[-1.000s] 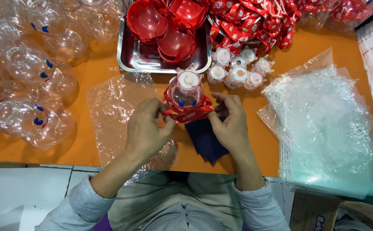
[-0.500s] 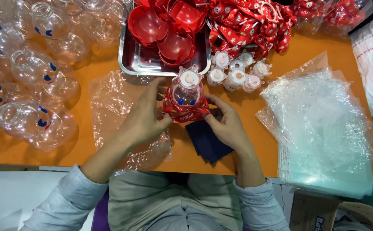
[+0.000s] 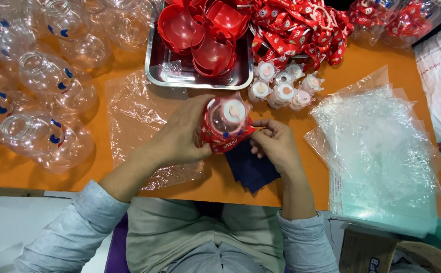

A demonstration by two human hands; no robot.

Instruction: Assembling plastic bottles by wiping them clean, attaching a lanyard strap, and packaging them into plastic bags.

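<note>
My left hand (image 3: pixel 182 134) grips the side of a clear plastic bottle (image 3: pixel 224 120) with a white cap, held upright over the orange table (image 3: pixel 129 60). A red printed ribbon (image 3: pixel 226 142) is wrapped around the bottle's body. My right hand (image 3: pixel 273 144) pinches the ribbon's end at the bottle's right side. A dark blue cloth (image 3: pixel 251 169) lies on the table under both hands.
A metal tray (image 3: pixel 165 76) with red plastic cups sits behind. Several white-capped pieces (image 3: pixel 281 88) and a heap of red ribbons (image 3: pixel 301 28) lie to its right. Clear bottles (image 3: pixel 33 96) crowd the left, a stack of clear bags (image 3: pixel 377 151) lies at right, and a loose bag (image 3: pixel 139 116) under my left forearm.
The bottle has been lifted and turned slightly toward me. My right hand has shifted from the ribbon's front to pinching its end on the right.
</note>
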